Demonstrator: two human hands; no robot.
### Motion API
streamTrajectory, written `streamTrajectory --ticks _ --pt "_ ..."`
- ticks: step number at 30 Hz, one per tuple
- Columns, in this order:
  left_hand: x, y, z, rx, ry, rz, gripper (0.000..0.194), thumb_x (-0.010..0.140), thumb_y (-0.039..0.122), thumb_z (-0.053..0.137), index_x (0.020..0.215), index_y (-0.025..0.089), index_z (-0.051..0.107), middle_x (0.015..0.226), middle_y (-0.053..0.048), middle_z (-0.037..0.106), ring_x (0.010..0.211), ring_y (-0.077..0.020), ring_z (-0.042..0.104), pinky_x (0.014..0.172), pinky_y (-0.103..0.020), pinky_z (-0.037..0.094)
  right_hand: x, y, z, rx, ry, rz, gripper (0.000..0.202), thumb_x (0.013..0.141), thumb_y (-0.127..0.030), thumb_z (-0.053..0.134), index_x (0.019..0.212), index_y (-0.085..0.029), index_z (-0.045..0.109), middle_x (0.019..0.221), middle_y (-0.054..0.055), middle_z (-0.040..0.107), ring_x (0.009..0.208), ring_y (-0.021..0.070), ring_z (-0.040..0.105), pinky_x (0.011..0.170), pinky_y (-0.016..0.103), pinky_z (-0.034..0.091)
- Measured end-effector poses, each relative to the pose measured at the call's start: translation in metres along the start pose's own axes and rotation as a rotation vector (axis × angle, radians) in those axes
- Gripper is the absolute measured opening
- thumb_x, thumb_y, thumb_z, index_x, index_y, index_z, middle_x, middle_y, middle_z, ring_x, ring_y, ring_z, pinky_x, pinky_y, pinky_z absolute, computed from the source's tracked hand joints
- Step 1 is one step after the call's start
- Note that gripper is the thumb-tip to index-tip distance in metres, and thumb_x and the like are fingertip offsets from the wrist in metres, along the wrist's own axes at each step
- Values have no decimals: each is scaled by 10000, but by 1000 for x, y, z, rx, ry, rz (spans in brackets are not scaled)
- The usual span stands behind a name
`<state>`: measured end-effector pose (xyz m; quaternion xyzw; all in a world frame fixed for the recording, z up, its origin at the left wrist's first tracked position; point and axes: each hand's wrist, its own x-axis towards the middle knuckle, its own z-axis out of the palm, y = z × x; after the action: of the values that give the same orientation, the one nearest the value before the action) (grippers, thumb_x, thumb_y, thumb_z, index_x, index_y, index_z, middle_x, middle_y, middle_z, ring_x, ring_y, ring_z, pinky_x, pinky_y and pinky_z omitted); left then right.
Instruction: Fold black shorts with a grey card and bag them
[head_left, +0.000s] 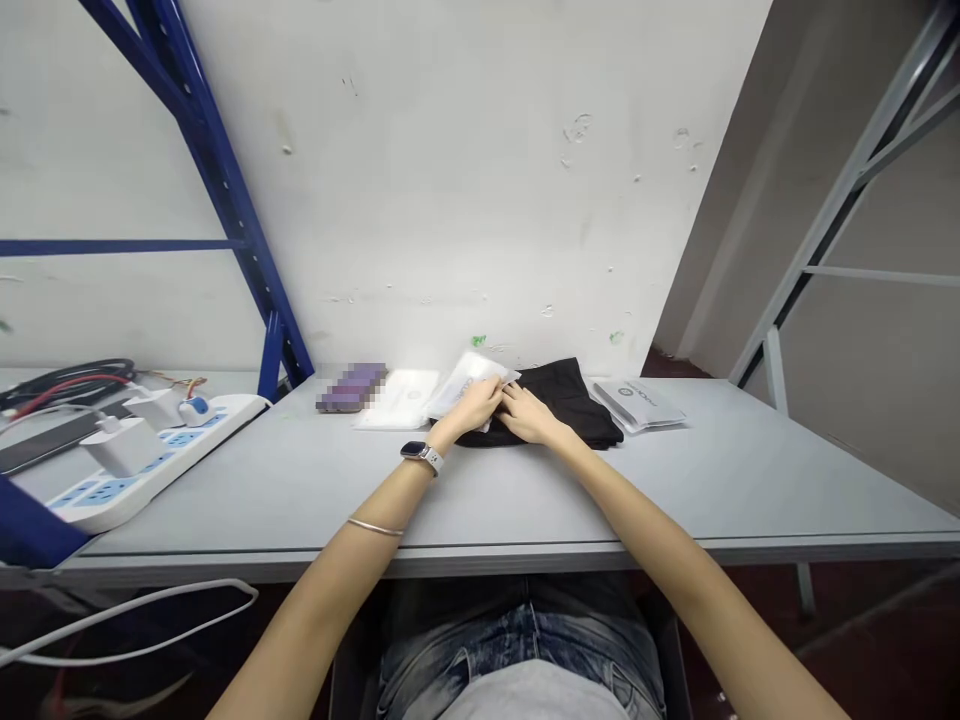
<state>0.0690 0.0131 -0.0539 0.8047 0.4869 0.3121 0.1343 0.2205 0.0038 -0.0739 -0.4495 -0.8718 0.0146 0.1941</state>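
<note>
Folded black cloth, perhaps a garment (564, 398), lies on the grey table in front of me. My left hand (478, 403) is closed on a translucent white plastic bag (463, 383) with print on it, over the cloth's left side. Touching the cloth and close beside the left hand is my right hand (527, 413), its fingers bent at the bag's edge; whether they pinch anything is hidden. Another white plastic bag (405, 398) lies flat to the left. Right of the cloth sits a printed grey-white package (640, 404).
A purple blurred object (352, 388) lies at the back left. On the far left, a white power strip (161, 465) carries chargers, near coiled cables (67, 385). A blue metal post (225, 190) rises behind; the table's front edge (517, 565) runs before me.
</note>
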Motion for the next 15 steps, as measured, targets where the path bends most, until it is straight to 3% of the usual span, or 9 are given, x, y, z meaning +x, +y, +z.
streamTrajectory --ticks 2,4,8,11,15 --pt "1 5 3 -39 -30 44 181 920 202 374 823 213 526 983 -75 701 941 -207 646 878 -330 493 0 4 1 -7 56 117 486 931 -222 437 1403 -105 464 1509 177 400 1446 317 265 1156 524 241" --pt "1 8 4 -86 -43 77 181 915 190 362 849 204 529 1041 -97 699 1012 -222 638 915 -346 486 -1 6 -1 17 75 129 472 931 -218 428 1392 -126 477 1498 166 421 1442 310 276 1154 530 241" --pt "-4 13 0 -149 -40 90 216 919 177 336 915 195 551 1163 -89 680 1126 -209 606 974 -336 466 -5 1 -7 148 -53 -69 453 889 -185 426 1324 -154 552 1410 127 534 1328 263 462 1108 432 359" --pt "-8 19 -1 -169 -74 120 232 928 169 331 951 202 560 1195 -63 669 1164 -191 589 964 -300 468 -3 -2 -5 154 -53 -138 456 854 -181 446 1284 -154 594 1370 111 575 1330 266 456 1124 427 345" --pt "-9 32 9 -95 -109 198 208 953 192 342 923 186 548 1099 -101 680 1023 -220 628 864 -318 492 0 5 3 32 47 58 409 858 -160 450 1214 -92 641 1241 187 646 1257 329 511 1112 472 331"
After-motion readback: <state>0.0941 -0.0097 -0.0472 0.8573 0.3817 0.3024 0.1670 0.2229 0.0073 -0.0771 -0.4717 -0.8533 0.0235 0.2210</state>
